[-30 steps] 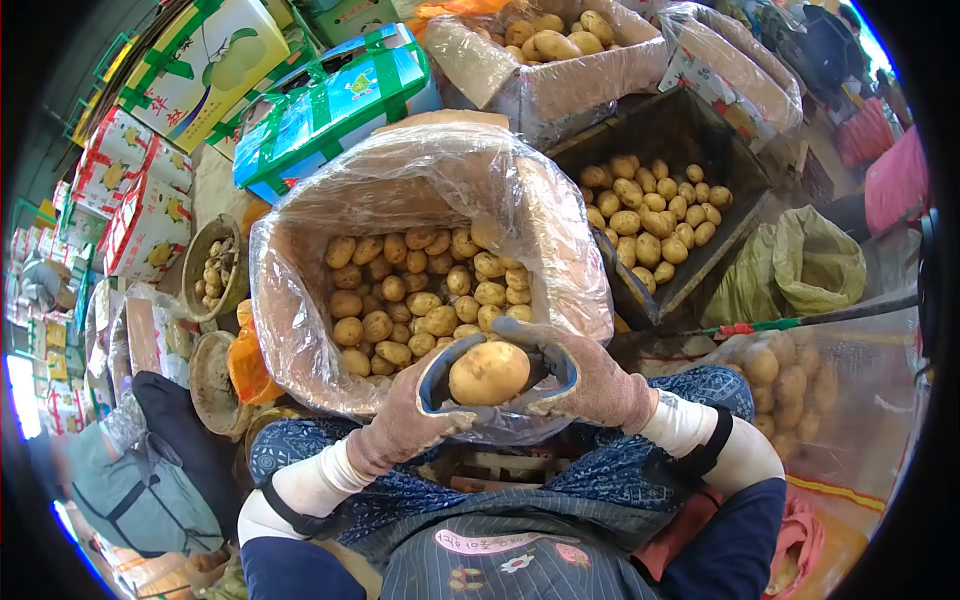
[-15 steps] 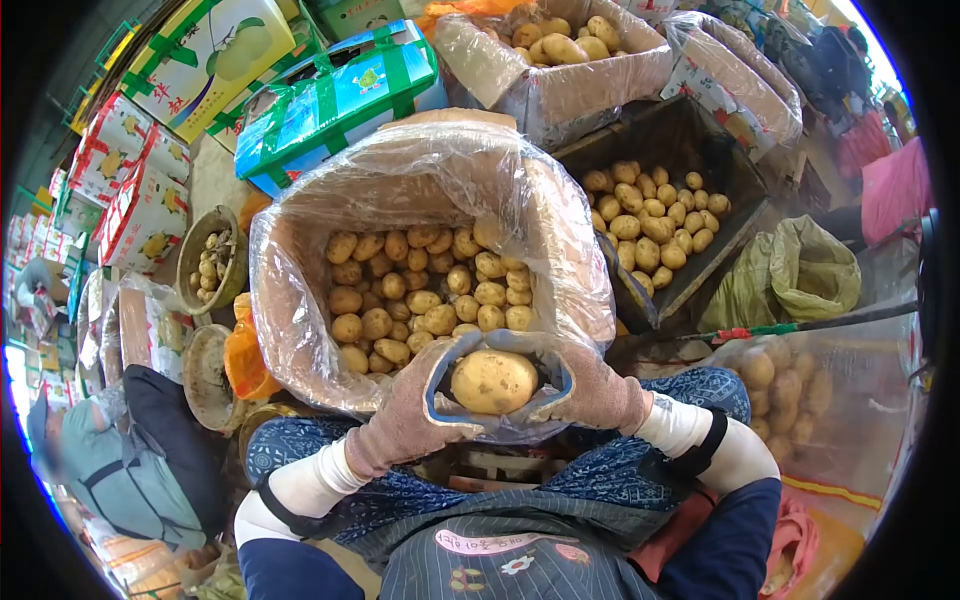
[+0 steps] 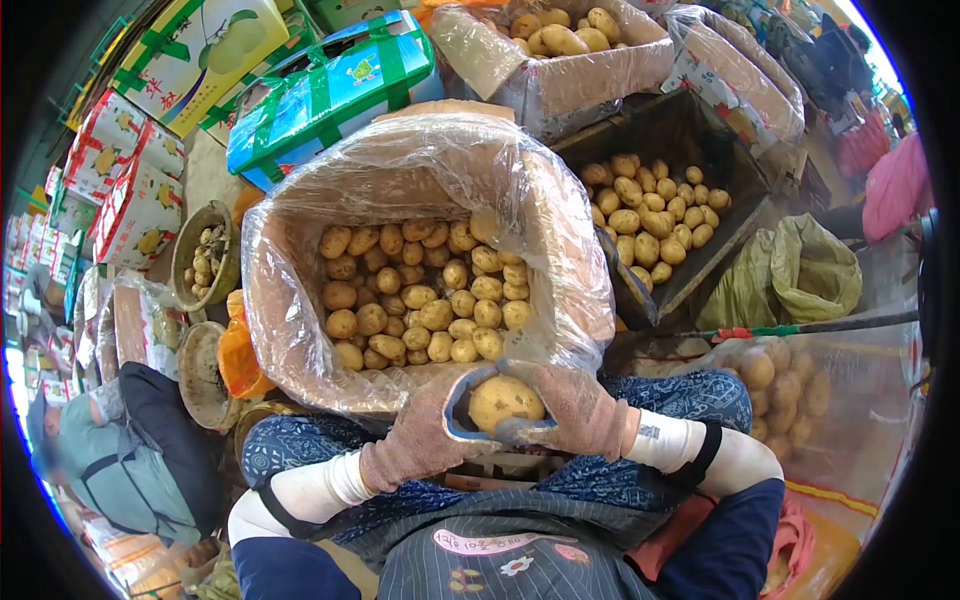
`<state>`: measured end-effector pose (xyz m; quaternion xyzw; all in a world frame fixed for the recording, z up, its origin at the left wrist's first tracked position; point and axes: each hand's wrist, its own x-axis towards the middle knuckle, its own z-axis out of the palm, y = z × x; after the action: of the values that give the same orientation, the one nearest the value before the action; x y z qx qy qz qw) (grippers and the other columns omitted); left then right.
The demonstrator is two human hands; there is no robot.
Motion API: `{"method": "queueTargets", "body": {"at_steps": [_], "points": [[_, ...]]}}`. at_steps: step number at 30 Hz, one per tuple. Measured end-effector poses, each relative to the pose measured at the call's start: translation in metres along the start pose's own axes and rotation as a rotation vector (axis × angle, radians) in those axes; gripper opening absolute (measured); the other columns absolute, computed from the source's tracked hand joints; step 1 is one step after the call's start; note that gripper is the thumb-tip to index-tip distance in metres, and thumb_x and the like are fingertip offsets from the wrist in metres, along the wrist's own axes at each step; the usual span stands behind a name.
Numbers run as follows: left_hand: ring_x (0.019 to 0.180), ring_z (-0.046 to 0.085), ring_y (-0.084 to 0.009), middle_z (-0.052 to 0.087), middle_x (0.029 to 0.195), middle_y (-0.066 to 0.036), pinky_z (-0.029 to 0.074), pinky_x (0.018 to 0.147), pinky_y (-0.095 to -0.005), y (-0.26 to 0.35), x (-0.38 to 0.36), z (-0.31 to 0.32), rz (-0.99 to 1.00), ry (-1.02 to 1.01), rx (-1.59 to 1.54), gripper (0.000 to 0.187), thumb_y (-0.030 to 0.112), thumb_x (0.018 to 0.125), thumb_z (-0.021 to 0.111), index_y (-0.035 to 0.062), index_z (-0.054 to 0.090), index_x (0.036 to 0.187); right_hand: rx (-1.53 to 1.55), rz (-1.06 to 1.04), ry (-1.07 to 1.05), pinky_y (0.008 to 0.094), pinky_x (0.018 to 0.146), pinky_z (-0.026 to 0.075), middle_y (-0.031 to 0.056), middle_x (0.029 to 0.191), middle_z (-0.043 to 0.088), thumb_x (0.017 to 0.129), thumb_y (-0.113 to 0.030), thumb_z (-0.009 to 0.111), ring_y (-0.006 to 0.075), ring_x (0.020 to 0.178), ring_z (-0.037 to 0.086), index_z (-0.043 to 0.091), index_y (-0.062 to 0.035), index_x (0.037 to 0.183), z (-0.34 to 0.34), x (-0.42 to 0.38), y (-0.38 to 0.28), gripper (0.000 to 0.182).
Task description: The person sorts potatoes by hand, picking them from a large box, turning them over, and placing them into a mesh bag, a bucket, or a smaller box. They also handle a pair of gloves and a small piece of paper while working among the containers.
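Between my two gloved hands sits a large potato (image 3: 506, 402), just past my lap at the near edge of the lined box. My left hand (image 3: 428, 425) wraps its left side. Closed on its right side is my right hand (image 3: 572, 408). Both gloves are brown with blue-grey palms. Beyond them stands a cardboard box (image 3: 572, 250) lined with clear plastic, with many potatoes (image 3: 435, 314) spread over its bottom.
A dark crate (image 3: 715, 275) of potatoes stands right of the box, beside a green sack (image 3: 815, 270). Another potato carton (image 3: 600, 75) is behind. Baskets (image 3: 207, 375) and a crouching person (image 3: 140, 460) are at left. A clear bag (image 3: 860, 400) of potatoes lies at right.
The potato has turned in my hands and shows a rounder side. Both hands have shifted slightly, and the right fingers now reach further around it.
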<state>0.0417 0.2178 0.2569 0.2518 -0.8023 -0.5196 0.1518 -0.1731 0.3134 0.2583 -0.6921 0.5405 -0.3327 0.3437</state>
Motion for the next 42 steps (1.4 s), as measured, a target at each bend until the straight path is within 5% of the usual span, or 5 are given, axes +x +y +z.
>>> {"method": "queueTargets", "body": {"at_steps": [13,19,23,31,42], "points": [[0.095,0.068,-0.0171,0.067,0.115,-0.013,0.058,0.082,-0.0289,-0.002,0.000,-0.005,-0.716,-0.553,-0.868,0.056,0.011,0.086,0.073,-0.0004,0.049,0.136,0.410,0.113,-0.138,0.0403,0.093,0.051,0.0201,0.115,0.064,0.076,-0.031,0.084,0.0313,0.107,0.065,0.050,-0.0024,0.136,-0.014,-0.026,0.017,0.075],[0.087,0.067,-0.0189,0.067,0.105,-0.014,0.057,0.079,-0.0321,-0.035,0.072,-0.064,-0.358,-0.406,0.133,0.045,0.018,0.088,0.066,0.0011,0.057,0.129,0.842,0.687,0.612,0.0232,0.065,0.054,0.0154,0.103,0.066,0.089,-0.026,0.065,0.0172,0.072,0.066,0.041,0.0042,0.139,-0.087,-0.011,0.021,0.063],[0.109,0.060,-0.0271,0.062,0.114,-0.015,0.049,0.094,-0.0415,-0.116,0.115,-0.042,-0.138,-0.517,0.559,0.043,0.022,0.088,0.068,0.0030,0.059,0.125,0.584,0.647,1.055,0.0191,0.065,0.049,0.0167,0.123,0.059,0.100,-0.024,0.051,0.0124,0.088,0.063,0.033,0.0053,0.145,-0.093,-0.009,0.032,0.057],[0.101,0.056,-0.0299,0.059,0.116,-0.011,0.046,0.089,-0.0419,-0.210,0.147,0.064,0.225,-0.901,0.866,0.045,0.012,0.075,0.067,0.0121,0.062,0.120,0.662,0.714,0.734,0.0246,0.063,0.052,0.0194,0.119,0.061,0.094,-0.035,0.059,0.0173,0.082,0.064,0.029,0.0066,0.147,-0.089,0.006,0.013,0.074],[0.098,0.064,-0.0131,0.064,0.115,-0.006,0.054,0.084,-0.0263,-0.086,0.106,-0.065,-0.652,-0.416,-0.615,0.068,0.030,0.082,0.080,0.0024,0.048,0.135,0.811,0.601,0.555,0.0260,0.066,0.053,0.0201,0.116,0.061,0.095,-0.023,0.061,0.0170,0.084,0.064,0.031,0.0073,0.145,-0.079,0.001,-0.001,0.066]]}}
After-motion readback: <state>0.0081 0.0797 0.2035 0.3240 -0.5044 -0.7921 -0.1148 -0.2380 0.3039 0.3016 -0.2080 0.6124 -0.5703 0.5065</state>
